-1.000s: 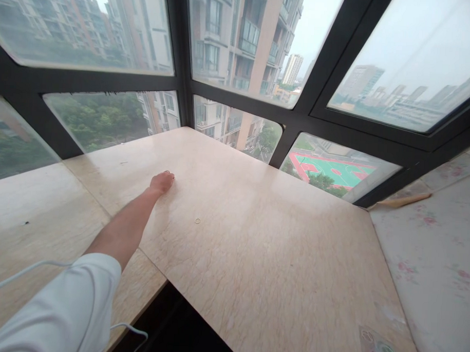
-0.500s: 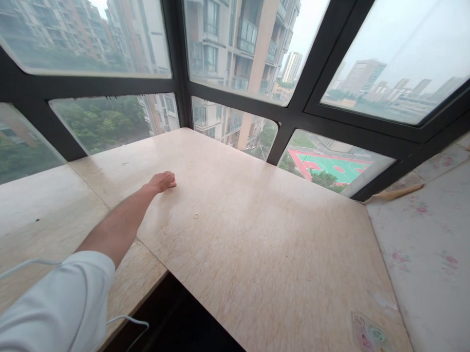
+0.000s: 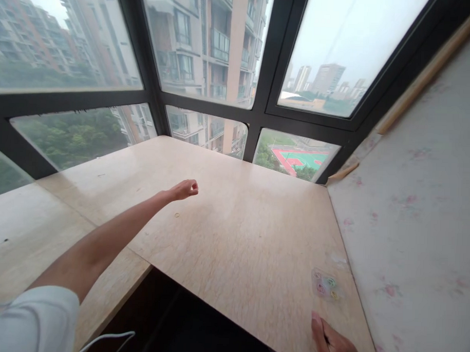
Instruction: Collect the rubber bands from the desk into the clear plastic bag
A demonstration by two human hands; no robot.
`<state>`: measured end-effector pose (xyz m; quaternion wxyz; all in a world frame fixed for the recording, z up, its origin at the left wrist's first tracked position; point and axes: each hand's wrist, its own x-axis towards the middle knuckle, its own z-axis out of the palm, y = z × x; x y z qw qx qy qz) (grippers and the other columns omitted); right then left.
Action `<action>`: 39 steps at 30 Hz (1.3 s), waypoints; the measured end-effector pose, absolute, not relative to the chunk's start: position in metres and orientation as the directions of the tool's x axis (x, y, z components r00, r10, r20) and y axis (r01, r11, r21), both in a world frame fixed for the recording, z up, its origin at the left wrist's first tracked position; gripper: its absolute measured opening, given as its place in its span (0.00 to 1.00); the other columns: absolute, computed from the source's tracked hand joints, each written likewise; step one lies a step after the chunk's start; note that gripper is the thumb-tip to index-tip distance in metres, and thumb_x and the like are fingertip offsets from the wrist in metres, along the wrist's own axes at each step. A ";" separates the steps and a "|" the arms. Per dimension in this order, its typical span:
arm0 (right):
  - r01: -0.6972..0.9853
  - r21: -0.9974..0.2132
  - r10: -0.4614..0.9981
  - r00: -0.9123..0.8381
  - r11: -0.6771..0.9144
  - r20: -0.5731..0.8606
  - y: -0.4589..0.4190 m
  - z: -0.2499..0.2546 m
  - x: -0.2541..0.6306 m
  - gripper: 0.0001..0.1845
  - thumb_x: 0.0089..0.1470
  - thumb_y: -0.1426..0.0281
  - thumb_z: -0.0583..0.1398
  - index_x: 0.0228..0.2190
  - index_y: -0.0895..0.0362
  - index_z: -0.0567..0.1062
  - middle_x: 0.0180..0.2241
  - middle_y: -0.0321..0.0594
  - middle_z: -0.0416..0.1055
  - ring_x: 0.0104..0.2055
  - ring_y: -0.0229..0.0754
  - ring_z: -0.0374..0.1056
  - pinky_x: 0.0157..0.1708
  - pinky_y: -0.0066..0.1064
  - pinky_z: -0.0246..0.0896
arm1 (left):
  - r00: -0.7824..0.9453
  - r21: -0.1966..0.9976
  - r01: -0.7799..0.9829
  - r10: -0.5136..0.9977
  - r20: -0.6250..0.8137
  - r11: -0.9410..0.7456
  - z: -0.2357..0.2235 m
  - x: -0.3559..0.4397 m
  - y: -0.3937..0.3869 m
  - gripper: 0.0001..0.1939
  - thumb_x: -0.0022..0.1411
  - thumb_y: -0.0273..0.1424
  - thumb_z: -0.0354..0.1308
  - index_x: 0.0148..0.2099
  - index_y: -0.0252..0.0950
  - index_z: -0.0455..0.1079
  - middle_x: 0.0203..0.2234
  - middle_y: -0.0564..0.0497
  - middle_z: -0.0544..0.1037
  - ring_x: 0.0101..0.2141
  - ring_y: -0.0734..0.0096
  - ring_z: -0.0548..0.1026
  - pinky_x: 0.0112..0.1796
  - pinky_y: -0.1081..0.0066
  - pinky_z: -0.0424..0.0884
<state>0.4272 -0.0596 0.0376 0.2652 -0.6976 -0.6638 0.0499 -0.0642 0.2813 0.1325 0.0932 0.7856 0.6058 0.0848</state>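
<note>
My left hand (image 3: pixel 185 190) is held over the pale marbled surface, thumb and fingertips brought together in a pinch. Whatever may be between them is too small to make out. Below and left of that hand lies a thin yellowish ring (image 3: pixel 177 214), like a small elastic band. At the lower right, my right hand (image 3: pixel 334 341) has come in with its fingers curled and the thumb side forward; the inside of the grip is hidden. Just beyond it sits a small clear plastic case (image 3: pixel 326 285) with pink, green and yellow loops inside, apart from the hand.
The marbled ledge (image 3: pixel 233 237) runs to dark window frames (image 3: pixel 256 115). A flowered wall (image 3: pixel 410 243) bounds the right side. A dark opening (image 3: pixel 184 318) lies at the front, with a white cable (image 3: pixel 109 336) near it. A small dark speck (image 3: pixel 6 240) is at far left.
My left hand has lifted and moved right, past the yellowish ring. My right hand has entered at the lower right, near the clear case. The view has turned right.
</note>
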 end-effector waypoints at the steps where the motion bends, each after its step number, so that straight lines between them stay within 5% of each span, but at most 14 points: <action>1: 0.896 -0.443 0.947 0.114 0.033 0.301 -0.059 0.040 0.425 0.30 0.58 0.52 0.49 0.21 0.55 0.79 0.18 0.42 0.73 0.19 0.43 0.69 0.20 0.28 0.59 | 0.283 0.274 0.921 0.959 0.022 -0.278 0.133 -0.047 0.279 0.09 0.54 0.32 0.52 0.36 0.35 0.69 0.30 0.50 0.76 0.31 0.69 0.73 0.33 0.73 0.65; 9: 0.896 -0.435 0.891 0.121 0.092 0.437 -0.055 0.049 0.412 0.29 0.63 0.60 0.47 0.14 0.58 0.69 0.12 0.33 0.60 0.14 0.33 0.58 0.19 0.26 0.47 | 0.496 0.629 0.648 0.865 0.081 -0.430 0.138 0.098 0.245 0.04 0.51 0.29 0.53 0.31 0.34 0.67 0.24 0.53 0.72 0.25 0.75 0.67 0.26 0.76 0.62; 19: 0.881 -0.470 0.885 0.172 0.060 0.433 -0.052 0.054 0.409 0.28 0.62 0.64 0.49 0.12 0.58 0.63 0.11 0.30 0.54 0.14 0.30 0.51 0.20 0.28 0.39 | 0.746 0.840 0.333 0.664 0.043 -0.429 0.126 0.259 0.167 0.06 0.54 0.32 0.54 0.31 0.34 0.66 0.23 0.54 0.70 0.24 0.77 0.65 0.25 0.76 0.60; 26: 0.849 -0.527 0.900 0.194 0.046 0.391 -0.053 0.057 0.409 0.27 0.62 0.65 0.49 0.13 0.58 0.64 0.12 0.30 0.56 0.15 0.30 0.52 0.20 0.28 0.39 | 0.879 0.775 0.258 0.473 0.060 -0.577 0.130 0.324 0.125 0.06 0.56 0.30 0.52 0.33 0.34 0.68 0.24 0.53 0.72 0.24 0.76 0.66 0.25 0.75 0.59; 39: 0.816 -0.578 0.906 0.224 0.026 0.358 -0.052 0.059 0.410 0.27 0.62 0.65 0.49 0.13 0.58 0.64 0.12 0.31 0.56 0.15 0.30 0.51 0.21 0.28 0.39 | 0.960 0.439 0.238 0.278 0.028 -0.866 0.113 0.354 0.115 0.08 0.58 0.30 0.54 0.38 0.39 0.73 0.26 0.49 0.77 0.26 0.70 0.72 0.27 0.72 0.58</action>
